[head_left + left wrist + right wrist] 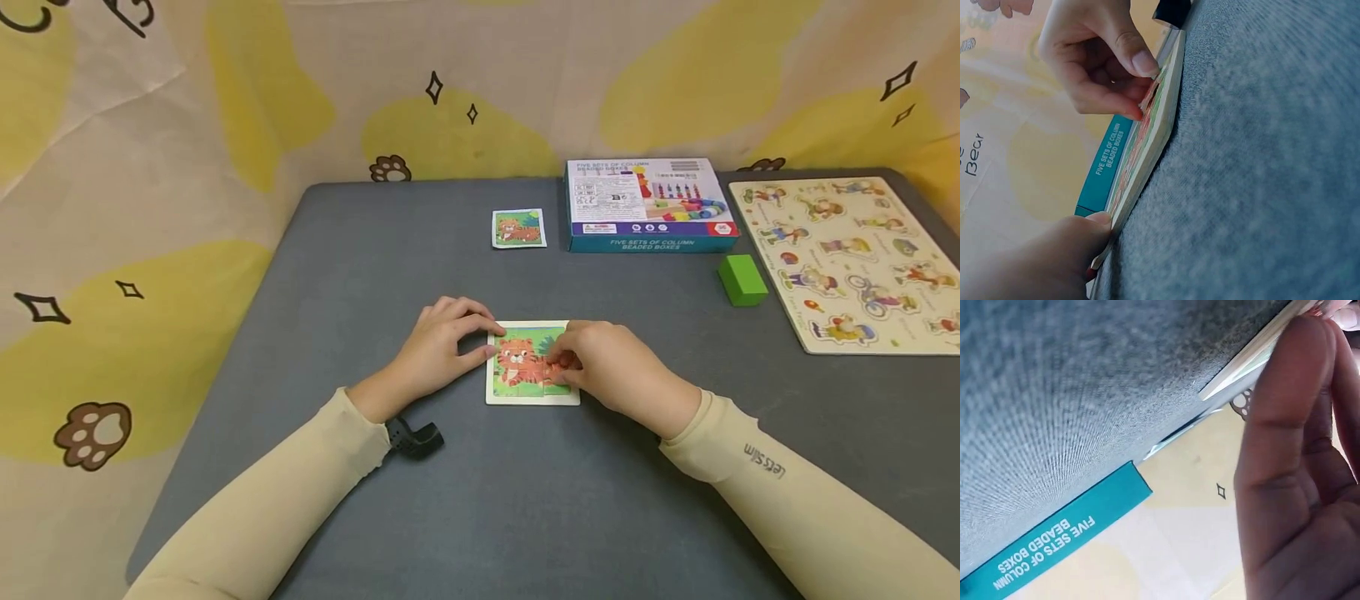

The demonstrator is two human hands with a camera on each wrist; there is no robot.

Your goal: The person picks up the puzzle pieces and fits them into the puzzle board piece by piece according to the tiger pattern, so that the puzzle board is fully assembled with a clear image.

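A small square tiger puzzle (519,379) in a pale tray (532,400) lies on the table in front of the person. The left hand (442,350) rests its thumb and index finger on the tray's left edge; in the left wrist view the left thumb (1094,228) lies on the rim. At the right side, the right hand (618,371) pinches a puzzle piece (1149,95) between thumb and fingertips, its edge tilted up from the picture. The right fingers (1291,412) hide part of the tray in the right wrist view.
Behind the puzzle lies a small tiger picture card (519,229). A bead set box (645,208) stands at the back, with a green block (742,281) near its right corner. A large wooden picture board (855,267) lies far right. Printed cloth hangs behind and left.
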